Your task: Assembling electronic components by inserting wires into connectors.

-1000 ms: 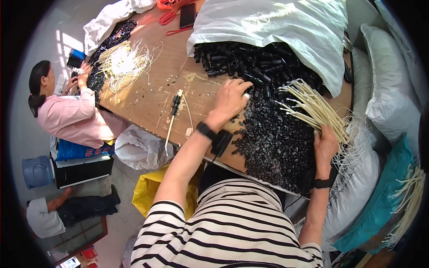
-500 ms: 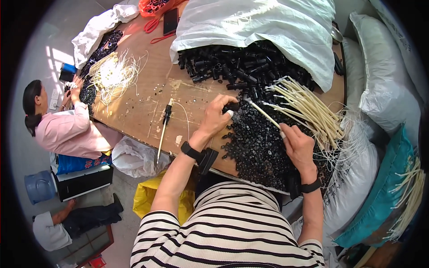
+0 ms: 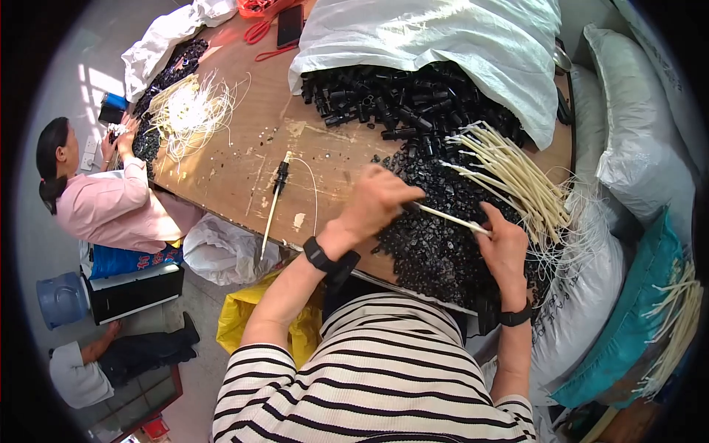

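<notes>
My right hand (image 3: pixel 504 240) pinches a thin cream rod (image 3: pixel 450 217) near one end, over a heap of small black plastic pieces (image 3: pixel 428 255). Somewhat blurred, my left hand (image 3: pixel 380 198) is closed at the rod's other end. A black tubular piece (image 3: pixel 406 208) shows there, mostly hidden beneath the fingers. Left of that hand, a finished-looking rod with a black fitting (image 3: pixel 281 177) and a thin white wire lies on the wooden table (image 3: pixel 229 184). To the right lies a bundle of cream rods (image 3: pixel 517 181) with loose white wires.
A white sack (image 3: pixel 428 37) spills black tubular fittings (image 3: pixel 413 103) at the back. Phone (image 3: pixel 290 26) and red-handled scissors (image 3: pixel 257 32) lie farther left. A co-worker in pink (image 3: pixel 111 203) sits at the left by another wire bundle (image 3: pixel 193 118). Full sacks (image 3: pixel 639 125) stand at the right.
My left hand has moved right and down with the black tubular piece, onto the rod's far end. My right hand has shifted slightly right and down, and the rod lies flatter.
</notes>
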### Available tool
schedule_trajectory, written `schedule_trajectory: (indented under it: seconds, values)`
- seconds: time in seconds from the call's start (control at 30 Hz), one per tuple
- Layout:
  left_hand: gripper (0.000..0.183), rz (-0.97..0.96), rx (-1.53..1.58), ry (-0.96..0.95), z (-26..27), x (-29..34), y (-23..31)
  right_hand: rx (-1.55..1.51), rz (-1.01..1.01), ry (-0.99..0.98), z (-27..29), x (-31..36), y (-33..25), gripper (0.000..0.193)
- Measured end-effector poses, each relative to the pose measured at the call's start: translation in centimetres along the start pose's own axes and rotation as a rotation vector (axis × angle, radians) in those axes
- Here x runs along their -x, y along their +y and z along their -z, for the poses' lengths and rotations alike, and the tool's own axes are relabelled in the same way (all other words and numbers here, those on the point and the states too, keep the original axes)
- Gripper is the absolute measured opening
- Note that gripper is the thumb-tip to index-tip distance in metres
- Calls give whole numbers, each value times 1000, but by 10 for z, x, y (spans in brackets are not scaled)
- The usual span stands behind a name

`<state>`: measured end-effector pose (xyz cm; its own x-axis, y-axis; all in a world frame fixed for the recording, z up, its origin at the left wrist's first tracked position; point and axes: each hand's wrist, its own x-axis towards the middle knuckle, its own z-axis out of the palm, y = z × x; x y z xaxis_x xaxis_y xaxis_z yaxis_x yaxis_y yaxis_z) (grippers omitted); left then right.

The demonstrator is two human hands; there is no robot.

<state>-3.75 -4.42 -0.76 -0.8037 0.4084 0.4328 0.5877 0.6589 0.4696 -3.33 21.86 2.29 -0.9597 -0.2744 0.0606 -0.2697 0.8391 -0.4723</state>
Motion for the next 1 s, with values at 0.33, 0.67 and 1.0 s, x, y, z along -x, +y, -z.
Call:
schedule_trajectory:
  seconds: [0.33,0.67,1.0]
  values:
    - [40,120,-135,-181,15,-6,49,-308,195,129,-16,-12,-23,17]
    - [21,237,-24,-167,3,6,48,-379,280,72,-31,-13,-21,12]
    - [17,794,737,-40,-9,9,24,-211,400,-54,-42,-2,-50,18]
